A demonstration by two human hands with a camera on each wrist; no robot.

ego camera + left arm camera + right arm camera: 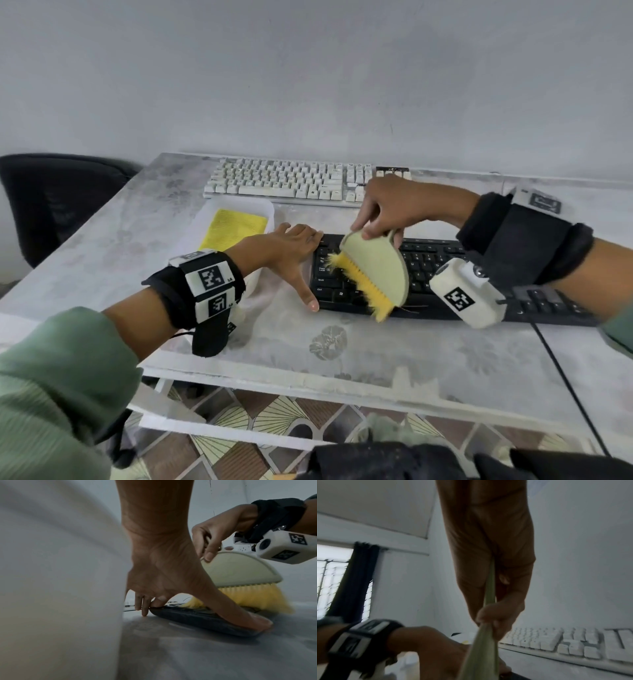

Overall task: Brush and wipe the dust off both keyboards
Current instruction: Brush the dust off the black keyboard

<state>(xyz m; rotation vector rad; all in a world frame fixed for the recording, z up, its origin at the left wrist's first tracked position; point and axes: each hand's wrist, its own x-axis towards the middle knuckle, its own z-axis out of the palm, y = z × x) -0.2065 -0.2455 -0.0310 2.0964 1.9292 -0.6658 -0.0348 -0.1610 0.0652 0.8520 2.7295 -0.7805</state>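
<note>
My right hand [383,209] pinches the brush [375,270], bristles below my grip sweeping the black keyboard [431,270]; my spread left hand [287,250] braces its end: keep strokes light and even.

We see two keyboards lying flat on the table. The black keyboard [428,274] lies nearer to us, its long side running left to right. The white keyboard [291,181] lies behind it, close to the wall, well apart from the black one. The brush [373,270] has a pale green half-round back and yellow bristles; it is tilted, bristles down on the left part of the black keyboard's keys. A yellow cloth [236,228] lies flat to the left.
</note>
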